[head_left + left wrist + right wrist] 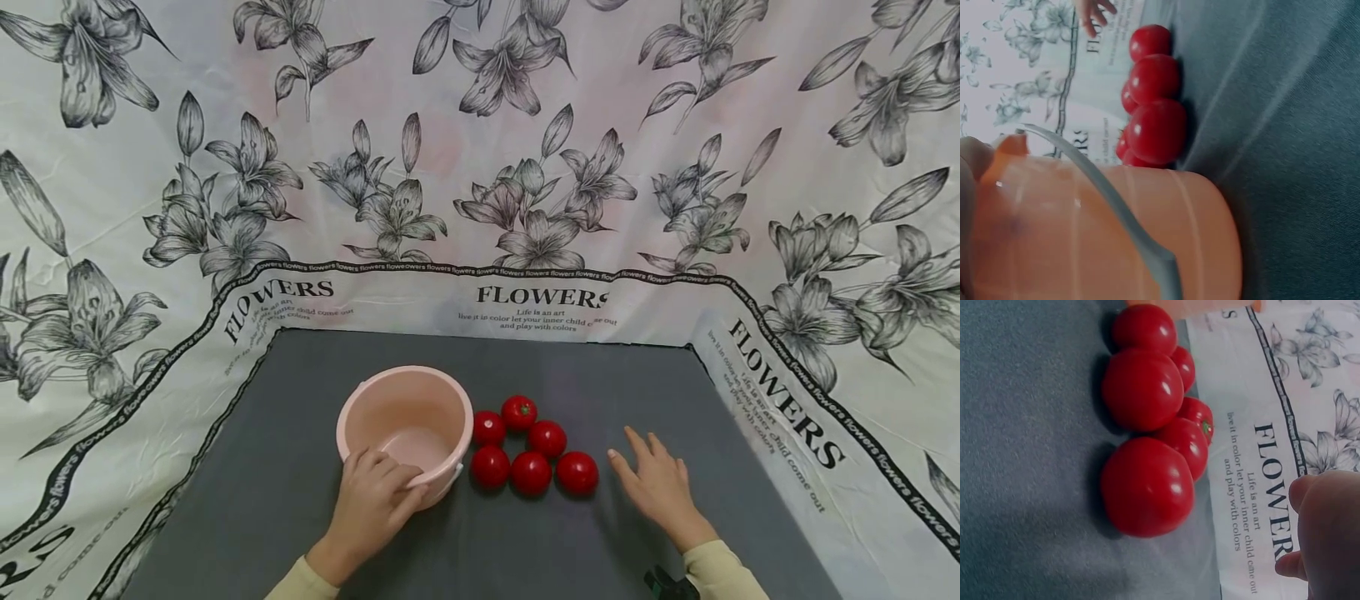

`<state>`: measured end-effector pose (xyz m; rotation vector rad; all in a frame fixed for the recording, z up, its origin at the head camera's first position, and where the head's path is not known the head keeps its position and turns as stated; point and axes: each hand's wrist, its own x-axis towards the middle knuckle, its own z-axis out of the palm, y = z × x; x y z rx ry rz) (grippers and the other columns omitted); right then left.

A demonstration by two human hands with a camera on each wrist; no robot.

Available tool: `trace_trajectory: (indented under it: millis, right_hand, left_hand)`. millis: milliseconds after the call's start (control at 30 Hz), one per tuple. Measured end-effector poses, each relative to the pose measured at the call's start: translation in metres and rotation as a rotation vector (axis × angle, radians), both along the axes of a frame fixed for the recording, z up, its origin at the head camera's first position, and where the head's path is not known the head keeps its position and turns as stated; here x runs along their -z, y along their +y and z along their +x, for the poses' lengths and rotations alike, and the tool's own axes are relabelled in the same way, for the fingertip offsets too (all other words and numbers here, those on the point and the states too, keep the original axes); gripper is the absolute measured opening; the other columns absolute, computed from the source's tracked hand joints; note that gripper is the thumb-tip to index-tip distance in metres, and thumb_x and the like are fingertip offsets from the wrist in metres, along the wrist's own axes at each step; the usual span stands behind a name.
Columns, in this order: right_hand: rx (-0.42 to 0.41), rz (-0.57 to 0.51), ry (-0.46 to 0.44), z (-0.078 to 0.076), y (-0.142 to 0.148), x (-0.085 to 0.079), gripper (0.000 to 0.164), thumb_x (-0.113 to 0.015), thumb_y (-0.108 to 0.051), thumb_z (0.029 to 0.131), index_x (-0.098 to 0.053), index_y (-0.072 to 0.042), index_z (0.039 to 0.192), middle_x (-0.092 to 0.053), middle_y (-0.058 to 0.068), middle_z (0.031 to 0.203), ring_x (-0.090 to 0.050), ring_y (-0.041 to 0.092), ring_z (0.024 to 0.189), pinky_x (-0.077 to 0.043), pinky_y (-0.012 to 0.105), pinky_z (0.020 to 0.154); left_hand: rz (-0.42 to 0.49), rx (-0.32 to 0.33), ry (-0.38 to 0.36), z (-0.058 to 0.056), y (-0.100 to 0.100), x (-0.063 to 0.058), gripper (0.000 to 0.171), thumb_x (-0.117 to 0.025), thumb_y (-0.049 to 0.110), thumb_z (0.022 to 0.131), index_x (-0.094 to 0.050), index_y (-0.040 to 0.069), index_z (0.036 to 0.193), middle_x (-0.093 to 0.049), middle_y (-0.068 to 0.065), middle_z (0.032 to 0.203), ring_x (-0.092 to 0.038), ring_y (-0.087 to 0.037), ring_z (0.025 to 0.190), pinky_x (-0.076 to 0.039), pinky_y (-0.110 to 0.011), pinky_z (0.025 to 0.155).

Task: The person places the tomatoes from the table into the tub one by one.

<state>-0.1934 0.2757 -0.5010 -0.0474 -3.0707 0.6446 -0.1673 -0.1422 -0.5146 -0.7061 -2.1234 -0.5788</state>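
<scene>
A pink bucket (405, 417) stands on the grey table, and my left hand (377, 492) grips its near rim, fingers over the edge and thumb outside. The left wrist view shows the bucket's ribbed side (1110, 231) with its grey handle (1116, 206) hanging across it. Several red tomatoes (531, 473) lie bunched just right of the bucket; one at the back (519, 412) shows a green stem spot. To the right of them my right hand (660, 487) hovers with fingers spread, holding nothing. In the right wrist view the nearest tomato (1147, 487) is apart from that hand (1335, 534).
A grey cloth covers the table (300, 367). White fabric (547, 308) with printed flowers and lettering hangs behind and along both sides. A dark object (667, 583) sits by the right wrist.
</scene>
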Motion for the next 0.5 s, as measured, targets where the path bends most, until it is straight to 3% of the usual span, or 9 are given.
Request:
trace_trajectory:
  millis: [167,367,500]
  right_hand:
    - [-0.011,-0.031,-0.009,0.0,-0.005,0.003,0.068,-0.045,-0.043,0.106,-0.033,-0.001,0.157,-0.027,0.041,0.157,-0.031,0.062,0.141,-0.017,0.079,0.111]
    - [-0.016,-0.051,-0.002,-0.001,-0.008,0.009,0.067,-0.046,-0.041,0.106,-0.032,0.0,0.157,-0.028,0.041,0.157,-0.032,0.061,0.141,-0.018,0.079,0.111]
    - [-0.013,-0.103,-0.049,-0.004,-0.01,0.013,0.068,-0.045,-0.041,0.106,-0.028,0.0,0.158,-0.025,0.04,0.158,-0.029,0.061,0.143,-0.023,0.079,0.11]
  left_hand:
    - [0.028,-0.005,0.04,-0.006,0.002,0.007,0.041,-0.05,0.048,0.104,-0.076,0.02,0.09,-0.066,0.005,0.075,-0.056,-0.019,0.082,-0.039,-0.05,0.086]
    - [0.055,-0.009,0.117,-0.011,0.005,0.011,0.037,-0.053,0.046,0.103,-0.076,0.02,0.089,-0.062,0.004,0.075,-0.055,-0.02,0.078,-0.038,-0.046,0.081]
    - [0.064,-0.02,0.153,-0.013,0.005,0.014,0.036,-0.054,0.046,0.102,-0.076,0.02,0.088,-0.059,0.003,0.075,-0.053,-0.019,0.075,-0.037,-0.044,0.079]
